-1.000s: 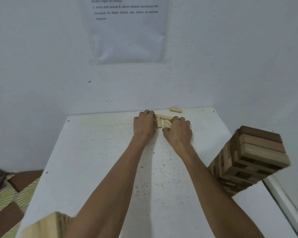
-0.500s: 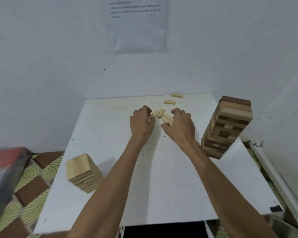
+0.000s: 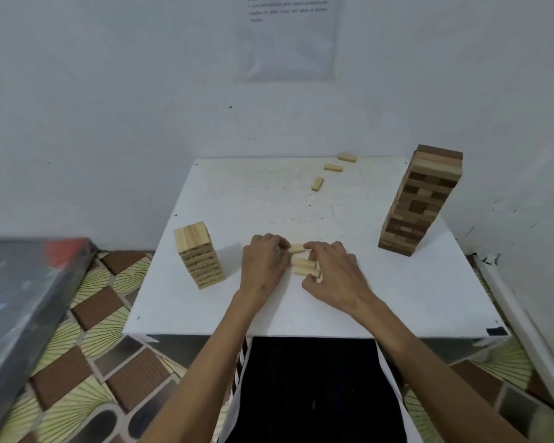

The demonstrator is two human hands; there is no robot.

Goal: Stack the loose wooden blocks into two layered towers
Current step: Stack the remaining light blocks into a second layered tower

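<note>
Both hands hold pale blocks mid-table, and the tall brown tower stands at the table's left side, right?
No: the head view shows the tall brown tower at the table's right side. Left hand and right hand do hold pale blocks mid-table.

Pale matt wood blocks (image 3: 303, 265), speckled tbl (image 3: 397, 298)

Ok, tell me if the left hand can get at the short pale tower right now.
Probably yes: bare table lies between the left hand and the short pale tower, though its fingers hold loose blocks.
</note>
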